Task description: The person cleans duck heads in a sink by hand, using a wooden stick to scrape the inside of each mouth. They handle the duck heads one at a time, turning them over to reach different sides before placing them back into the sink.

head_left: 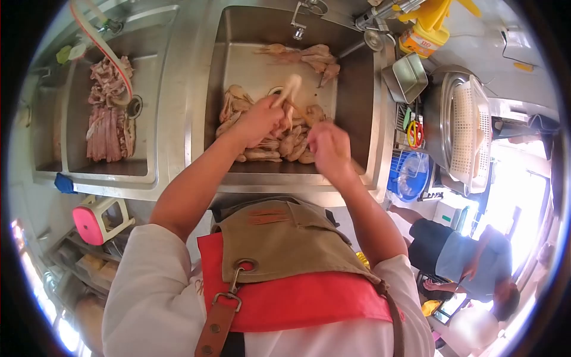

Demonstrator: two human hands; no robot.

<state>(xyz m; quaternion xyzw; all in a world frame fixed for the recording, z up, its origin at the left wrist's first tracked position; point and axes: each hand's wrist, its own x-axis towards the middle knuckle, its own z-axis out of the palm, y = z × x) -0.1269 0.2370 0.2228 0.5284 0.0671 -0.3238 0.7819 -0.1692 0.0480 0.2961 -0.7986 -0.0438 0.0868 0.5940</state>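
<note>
My left hand is closed on a pale piece of poultry, held up over the right sink. Close by on the right, my right hand is closed around a thin brownish tool, whose far end reaches toward the held piece. Below both hands a pile of poultry pieces lies along the near side of the basin. More pieces rest at its back right. The exact contact between tool and poultry is blurred.
The left sink holds strips of meat beside a red-edged hose. A faucet hangs at the back. Right of the basin are a metal container, a white perforated basket and a blue basin. Another person is at lower right.
</note>
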